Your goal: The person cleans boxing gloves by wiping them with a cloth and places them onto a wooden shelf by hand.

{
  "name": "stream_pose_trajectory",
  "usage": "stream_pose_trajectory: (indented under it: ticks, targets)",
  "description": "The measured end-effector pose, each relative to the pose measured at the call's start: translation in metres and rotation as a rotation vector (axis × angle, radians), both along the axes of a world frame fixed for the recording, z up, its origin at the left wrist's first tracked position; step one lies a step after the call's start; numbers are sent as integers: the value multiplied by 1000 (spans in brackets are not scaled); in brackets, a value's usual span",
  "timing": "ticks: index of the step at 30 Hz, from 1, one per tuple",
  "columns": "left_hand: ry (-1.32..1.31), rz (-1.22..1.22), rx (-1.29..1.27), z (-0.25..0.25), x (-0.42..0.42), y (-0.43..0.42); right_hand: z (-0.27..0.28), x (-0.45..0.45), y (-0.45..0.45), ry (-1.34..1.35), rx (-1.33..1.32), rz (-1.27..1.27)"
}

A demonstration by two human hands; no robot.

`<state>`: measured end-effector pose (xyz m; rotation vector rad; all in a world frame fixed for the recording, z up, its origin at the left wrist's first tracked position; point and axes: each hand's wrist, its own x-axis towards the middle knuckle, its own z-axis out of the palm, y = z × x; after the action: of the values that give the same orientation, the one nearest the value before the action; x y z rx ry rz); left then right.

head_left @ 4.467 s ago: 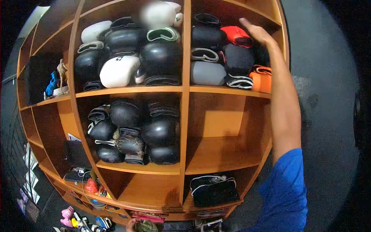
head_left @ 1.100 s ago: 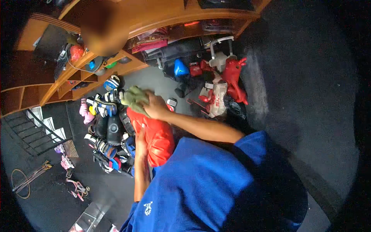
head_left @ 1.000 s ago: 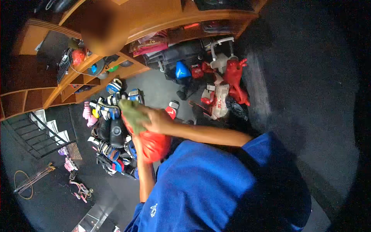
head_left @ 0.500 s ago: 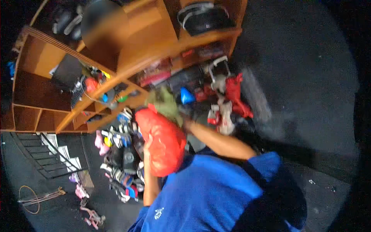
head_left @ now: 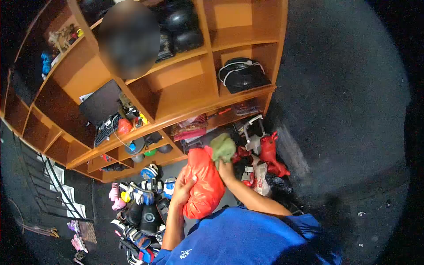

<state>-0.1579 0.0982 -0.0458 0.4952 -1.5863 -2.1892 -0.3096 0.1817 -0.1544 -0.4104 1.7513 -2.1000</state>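
Observation:
A shiny red boxing glove (head_left: 205, 187) is held in front of my blue shirt, its cuff pointing up toward the shelves. My left hand (head_left: 182, 187) grips its left side, with the thumb lying on the red surface. A crumpled green cloth (head_left: 223, 147) is bunched at the glove's upper right edge. My right hand (head_left: 225, 171) is closed on the lower part of this cloth, close beside the glove. Some of its fingers are hidden behind the cloth.
A wooden shelf unit (head_left: 176, 90) stands ahead, with black gloves (head_left: 187, 39) and a black bag (head_left: 245, 76) on it. Pads and gloves (head_left: 148, 218) are piled on the floor at left. A red toy (head_left: 270, 154) stands to the right.
The view has tilted up, showing more shelves. The glove is now more upright, and the green cloth has moved from the pads' side to the glove's right edge. Both hands still hold their things.

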Motion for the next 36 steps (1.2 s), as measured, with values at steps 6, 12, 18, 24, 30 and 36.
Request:
stream_pose_trajectory:
  ticks: [6,12,18,24,30,36]
  targets:
    - [149,70,379,-6,24,-25,51,-2,39,-656,-820,790]
    - [-59,36,-85,-27,20,-40,51,21,30,-190,12,494]
    - [-5,215,-404,15,3,-12,84,33,30,243,-83,420]
    - [236,320,480,-1,6,-47,63,-23,42,-375,-340,656]
    - [177,41,563,-2,6,-44,90,-23,34,24,-33,413]
    - [404,-324,925,-74,0,-37,107,-11,-28,-499,-295,195]
